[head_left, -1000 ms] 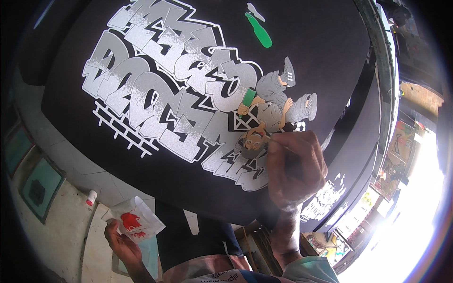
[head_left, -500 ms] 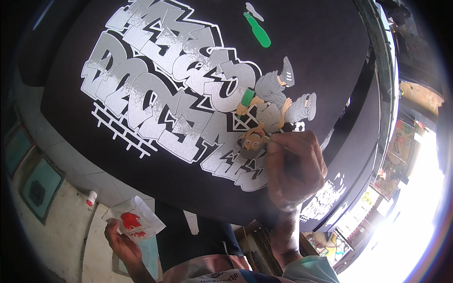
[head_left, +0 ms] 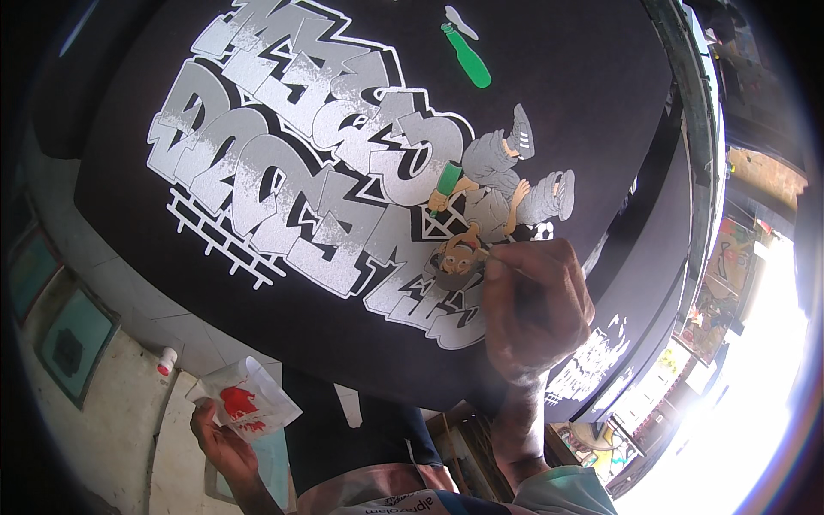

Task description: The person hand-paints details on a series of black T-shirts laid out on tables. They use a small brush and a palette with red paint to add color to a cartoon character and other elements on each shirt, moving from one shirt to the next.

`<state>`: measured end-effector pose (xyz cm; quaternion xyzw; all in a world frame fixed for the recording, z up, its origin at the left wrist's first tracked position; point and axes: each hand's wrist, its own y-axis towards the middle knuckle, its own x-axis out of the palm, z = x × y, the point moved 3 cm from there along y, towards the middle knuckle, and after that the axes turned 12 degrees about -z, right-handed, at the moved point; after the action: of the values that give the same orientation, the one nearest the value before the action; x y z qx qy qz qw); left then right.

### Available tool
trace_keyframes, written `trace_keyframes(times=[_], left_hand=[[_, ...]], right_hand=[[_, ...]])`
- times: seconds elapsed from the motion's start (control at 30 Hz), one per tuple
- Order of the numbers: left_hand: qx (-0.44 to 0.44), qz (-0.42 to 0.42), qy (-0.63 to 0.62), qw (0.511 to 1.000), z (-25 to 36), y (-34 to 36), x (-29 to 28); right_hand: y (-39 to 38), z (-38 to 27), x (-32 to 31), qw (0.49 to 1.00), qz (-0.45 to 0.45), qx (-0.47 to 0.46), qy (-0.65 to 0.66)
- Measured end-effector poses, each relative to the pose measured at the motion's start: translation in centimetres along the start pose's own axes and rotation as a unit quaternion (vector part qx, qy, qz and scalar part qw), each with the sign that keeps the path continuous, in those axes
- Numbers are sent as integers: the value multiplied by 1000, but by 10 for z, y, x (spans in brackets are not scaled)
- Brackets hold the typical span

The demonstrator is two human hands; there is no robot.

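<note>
A black panel (head_left: 129, 223) bears grey and white graffiti lettering (head_left: 266, 172), a cartoon figure (head_left: 489, 210) in grey clothes, and a green bottle shape (head_left: 470, 56). My right hand (head_left: 536, 305) rests low on the figure, fingers pinched on a thin tool (head_left: 483, 256), apparently a fine brush, its tip at the figure's face near a small red patch. Much of the tool is hidden by my fingers. My left hand (head_left: 221, 442), below the panel at the lower left, grips a white paper sheet (head_left: 270, 403) smeared with red paint.
A small white container (head_left: 168, 360) with red on it stands at the left, near a screen frame (head_left: 73, 335) on a pale surface. Another dark printed panel (head_left: 592, 360) lies to the right. Painted boards (head_left: 601, 438) and bright glare fill the far right.
My right hand shifts very slightly at the figure's face, still pinched on the thin tool. My left hand and the paper stay in place.
</note>
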<state>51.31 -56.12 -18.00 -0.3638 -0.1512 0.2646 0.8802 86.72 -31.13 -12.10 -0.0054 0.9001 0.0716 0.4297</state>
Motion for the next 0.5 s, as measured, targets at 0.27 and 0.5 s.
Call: trace_keyframes(times=[0.27,0.5], left_hand=[[6,1,-4,1000,2,-1,2],[3,-13,-1,1000,2,0,1]], right_hand=[[1,-2,1,1000,-4,4,7],[2,-2,0,1000,-9,5,5]])
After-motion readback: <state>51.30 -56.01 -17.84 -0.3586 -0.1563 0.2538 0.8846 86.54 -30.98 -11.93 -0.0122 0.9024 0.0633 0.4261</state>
